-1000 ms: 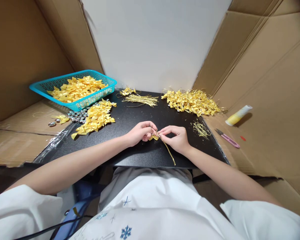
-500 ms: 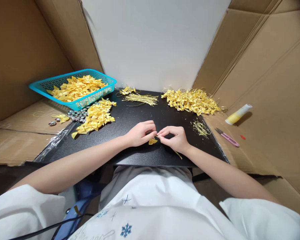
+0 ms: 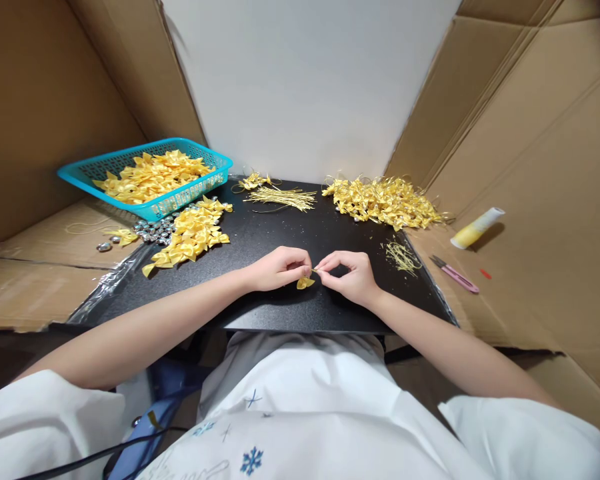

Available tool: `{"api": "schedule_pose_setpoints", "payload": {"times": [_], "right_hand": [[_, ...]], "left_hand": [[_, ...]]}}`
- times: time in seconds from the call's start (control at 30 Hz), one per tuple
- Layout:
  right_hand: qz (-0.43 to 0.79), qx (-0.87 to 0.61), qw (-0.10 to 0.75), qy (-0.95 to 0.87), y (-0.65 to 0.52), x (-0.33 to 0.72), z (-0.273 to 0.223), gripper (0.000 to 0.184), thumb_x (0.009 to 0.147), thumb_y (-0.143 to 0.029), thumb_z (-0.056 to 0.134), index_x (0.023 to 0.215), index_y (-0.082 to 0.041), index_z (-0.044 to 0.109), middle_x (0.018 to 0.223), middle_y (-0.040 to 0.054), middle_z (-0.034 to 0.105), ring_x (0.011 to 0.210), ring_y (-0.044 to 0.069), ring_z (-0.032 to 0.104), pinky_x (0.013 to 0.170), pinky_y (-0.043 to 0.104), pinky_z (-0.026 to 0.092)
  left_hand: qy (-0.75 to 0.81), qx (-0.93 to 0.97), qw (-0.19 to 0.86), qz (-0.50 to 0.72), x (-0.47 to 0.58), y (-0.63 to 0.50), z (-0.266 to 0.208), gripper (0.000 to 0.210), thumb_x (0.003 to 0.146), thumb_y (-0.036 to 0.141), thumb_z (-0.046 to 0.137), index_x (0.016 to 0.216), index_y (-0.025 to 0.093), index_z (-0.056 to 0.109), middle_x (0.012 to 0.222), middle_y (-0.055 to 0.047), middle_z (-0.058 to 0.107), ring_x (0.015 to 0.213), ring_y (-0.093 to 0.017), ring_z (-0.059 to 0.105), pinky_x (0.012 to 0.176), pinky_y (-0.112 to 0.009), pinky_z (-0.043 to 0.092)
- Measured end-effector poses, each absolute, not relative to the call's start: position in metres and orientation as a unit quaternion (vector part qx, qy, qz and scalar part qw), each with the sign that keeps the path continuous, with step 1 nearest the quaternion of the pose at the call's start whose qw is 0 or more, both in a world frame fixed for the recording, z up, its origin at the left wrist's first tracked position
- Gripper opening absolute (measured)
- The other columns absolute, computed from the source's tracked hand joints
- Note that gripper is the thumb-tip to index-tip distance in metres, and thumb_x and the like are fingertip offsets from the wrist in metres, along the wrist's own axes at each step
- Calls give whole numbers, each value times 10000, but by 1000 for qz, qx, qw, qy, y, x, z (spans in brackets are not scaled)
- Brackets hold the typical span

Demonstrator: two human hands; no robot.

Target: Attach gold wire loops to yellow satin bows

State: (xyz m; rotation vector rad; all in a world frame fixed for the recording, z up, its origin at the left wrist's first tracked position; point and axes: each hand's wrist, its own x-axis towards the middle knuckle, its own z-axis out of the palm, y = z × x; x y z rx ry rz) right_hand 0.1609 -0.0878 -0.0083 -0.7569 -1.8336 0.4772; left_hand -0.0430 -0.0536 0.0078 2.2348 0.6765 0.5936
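Observation:
Over the front of the black table (image 3: 260, 240), my left hand (image 3: 283, 268) pinches a small yellow ribbon bow (image 3: 305, 283), which hangs below its fingertips. Close beside it my right hand (image 3: 350, 275) has thumb and forefinger pressed together on a thin gold cord (image 3: 315, 269) that runs to the left fingertips. How the cord joins the bow is hidden by the fingers. A pile of yellow bows (image 3: 190, 233) lies to the left, next to silver bells or beads (image 3: 156, 231). Beyond the hands rests a bundle of cut gold cords (image 3: 283, 197).
A blue basket (image 3: 153, 212) of yellow bows stands back left. A heap of corded bows (image 3: 380, 202) lies back right, with cord scraps (image 3: 403, 258) in front. Pink thread snips (image 3: 457, 277) and a yellow-white roll (image 3: 477, 229) are on the right cardboard. Cardboard walls flank the table.
My left hand has shifted slightly left, and the fingertips are a little further apart with cord between them. The cord end that hung below my right hand no longer shows.

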Motion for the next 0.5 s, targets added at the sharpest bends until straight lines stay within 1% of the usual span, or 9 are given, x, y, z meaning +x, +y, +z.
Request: {"api": "schedule_pose_setpoints", "payload": {"times": [0.23, 0.5], "right_hand": [[184, -306, 525, -773, -89, 161, -8, 126, 697, -127, 683, 603, -195, 635, 691, 40, 740, 622, 161, 700, 617, 269, 557], [81, -253, 512, -817, -92, 160, -9, 142, 746, -114, 633, 654, -223, 637, 700, 29, 740, 656, 168, 702, 628, 285, 561]], "left_hand": [[265, 858, 371, 235, -43, -54, 6, 239, 877, 331, 507, 753, 148, 597, 665, -13, 592, 596, -119, 507, 575, -206, 368], [270, 871, 330, 242, -41, -57, 10, 235, 844, 318, 531, 742, 136, 639, 630, -23, 619, 556, -110, 502, 544, -200, 352]]}}
